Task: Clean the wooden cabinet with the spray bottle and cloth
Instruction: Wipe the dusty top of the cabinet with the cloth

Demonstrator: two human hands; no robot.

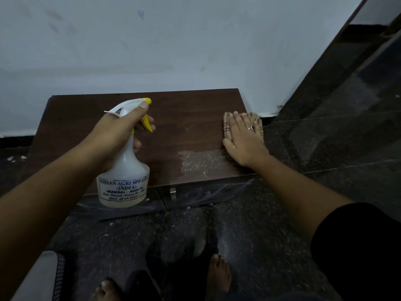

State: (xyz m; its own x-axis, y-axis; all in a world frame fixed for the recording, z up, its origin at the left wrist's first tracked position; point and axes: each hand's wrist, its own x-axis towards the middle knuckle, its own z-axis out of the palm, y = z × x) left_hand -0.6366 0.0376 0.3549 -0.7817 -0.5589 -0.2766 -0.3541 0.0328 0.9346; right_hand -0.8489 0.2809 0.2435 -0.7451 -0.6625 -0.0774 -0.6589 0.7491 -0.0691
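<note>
A low dark wooden cabinet (186, 118) stands against the white wall. My left hand (121, 129) grips the neck of a translucent spray bottle (124, 183) with a yellow trigger and nozzle, held above the cabinet's left half. My right hand (244, 137) lies flat, fingers straight, pressing a checked beige cloth (226, 124) onto the cabinet's right end. A whitish dusty or wet patch (201, 161) marks the top just left of that hand's wrist.
Dark speckled stone floor (249, 224) surrounds the cabinet, and my bare feet (218, 276) stand on it in front. Plastic film covers the cabinet's front doors with a metal handle (172, 192). A dark glossy panel (347, 94) rises at the right. A grey object (41, 276) sits bottom left.
</note>
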